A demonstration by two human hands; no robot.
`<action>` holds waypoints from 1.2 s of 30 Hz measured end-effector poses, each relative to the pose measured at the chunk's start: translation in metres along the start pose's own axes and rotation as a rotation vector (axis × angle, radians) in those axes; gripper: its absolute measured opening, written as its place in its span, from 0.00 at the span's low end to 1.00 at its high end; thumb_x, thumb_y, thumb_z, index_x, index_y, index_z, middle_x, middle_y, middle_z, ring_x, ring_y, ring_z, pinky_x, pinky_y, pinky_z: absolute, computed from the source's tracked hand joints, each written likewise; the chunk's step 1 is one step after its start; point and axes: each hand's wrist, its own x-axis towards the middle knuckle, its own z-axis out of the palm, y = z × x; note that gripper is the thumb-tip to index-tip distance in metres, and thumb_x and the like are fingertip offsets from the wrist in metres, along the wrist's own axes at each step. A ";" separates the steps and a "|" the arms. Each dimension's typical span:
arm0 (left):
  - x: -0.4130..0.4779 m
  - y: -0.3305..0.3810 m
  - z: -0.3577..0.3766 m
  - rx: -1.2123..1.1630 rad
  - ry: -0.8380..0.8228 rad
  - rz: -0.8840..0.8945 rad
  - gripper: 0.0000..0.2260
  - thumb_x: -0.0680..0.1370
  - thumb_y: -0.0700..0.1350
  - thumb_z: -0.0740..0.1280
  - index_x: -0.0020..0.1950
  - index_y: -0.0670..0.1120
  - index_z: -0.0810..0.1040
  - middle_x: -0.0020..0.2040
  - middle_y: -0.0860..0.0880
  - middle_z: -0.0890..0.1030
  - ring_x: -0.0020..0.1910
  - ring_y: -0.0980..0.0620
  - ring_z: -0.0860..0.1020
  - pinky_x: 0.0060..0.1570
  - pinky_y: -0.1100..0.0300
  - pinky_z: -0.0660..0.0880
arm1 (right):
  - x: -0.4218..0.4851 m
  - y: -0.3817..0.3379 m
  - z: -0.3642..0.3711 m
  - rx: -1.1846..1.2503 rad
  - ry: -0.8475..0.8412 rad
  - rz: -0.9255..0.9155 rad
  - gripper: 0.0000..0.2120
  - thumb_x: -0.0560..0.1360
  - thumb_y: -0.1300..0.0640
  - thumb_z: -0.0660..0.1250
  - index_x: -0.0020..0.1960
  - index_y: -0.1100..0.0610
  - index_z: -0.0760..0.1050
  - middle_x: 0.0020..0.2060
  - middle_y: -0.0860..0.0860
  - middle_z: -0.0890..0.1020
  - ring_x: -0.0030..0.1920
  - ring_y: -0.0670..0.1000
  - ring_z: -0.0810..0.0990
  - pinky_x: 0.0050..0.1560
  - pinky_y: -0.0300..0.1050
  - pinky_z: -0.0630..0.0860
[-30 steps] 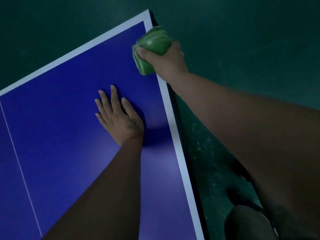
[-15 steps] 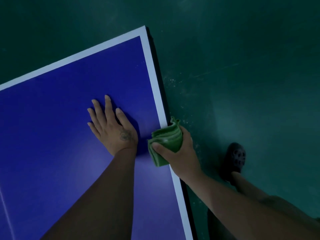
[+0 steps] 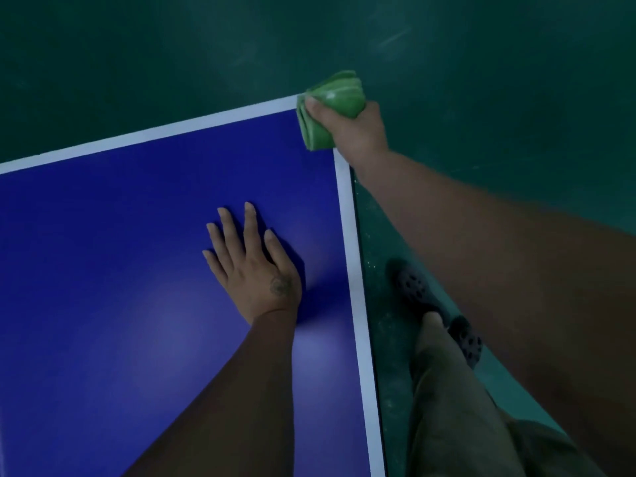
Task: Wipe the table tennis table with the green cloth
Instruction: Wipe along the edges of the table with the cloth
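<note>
The blue table tennis table with white border lines fills the left and centre of the head view. Its far right corner lies under the folded green cloth. My right hand grips that cloth, thumb on top, and holds it against the corner where the two white lines meet. My left hand lies flat on the blue surface, fingers straight and spread, well inside the right edge.
Dark green floor surrounds the table beyond its far and right edges. My leg in olive trousers and dark perforated shoes stand on the floor close to the table's right edge.
My right hand has slid the cloth along the right edge, from beside my left hand back up to the far corner. My left hand has stayed flat on the table.
</note>
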 end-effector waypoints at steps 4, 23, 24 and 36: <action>0.002 0.000 0.000 0.005 -0.010 0.004 0.24 0.89 0.55 0.53 0.87 0.57 0.63 0.89 0.51 0.56 0.88 0.48 0.49 0.86 0.39 0.47 | -0.021 0.010 -0.003 -0.029 0.047 -0.035 0.43 0.72 0.37 0.82 0.76 0.55 0.67 0.63 0.46 0.79 0.58 0.42 0.81 0.52 0.38 0.78; 0.001 -0.008 0.003 0.006 -0.056 0.029 0.25 0.89 0.52 0.53 0.87 0.52 0.62 0.89 0.47 0.55 0.88 0.40 0.53 0.84 0.33 0.52 | -0.049 0.033 0.020 0.038 0.307 -0.029 0.28 0.76 0.50 0.82 0.71 0.49 0.73 0.60 0.42 0.84 0.54 0.35 0.85 0.58 0.35 0.83; 0.002 -0.008 0.003 0.001 -0.057 0.024 0.25 0.90 0.52 0.53 0.87 0.52 0.63 0.89 0.47 0.56 0.88 0.40 0.53 0.84 0.33 0.52 | -0.035 0.023 0.022 0.035 0.303 -0.032 0.30 0.75 0.49 0.82 0.72 0.50 0.73 0.60 0.41 0.83 0.54 0.35 0.84 0.57 0.35 0.82; 0.006 -0.002 -0.007 -0.014 -0.145 -0.023 0.25 0.90 0.54 0.49 0.87 0.52 0.62 0.89 0.47 0.55 0.88 0.40 0.53 0.84 0.34 0.51 | 0.017 -0.035 -0.001 -0.290 0.101 -0.091 0.32 0.74 0.42 0.81 0.73 0.48 0.73 0.59 0.38 0.83 0.54 0.33 0.83 0.50 0.28 0.79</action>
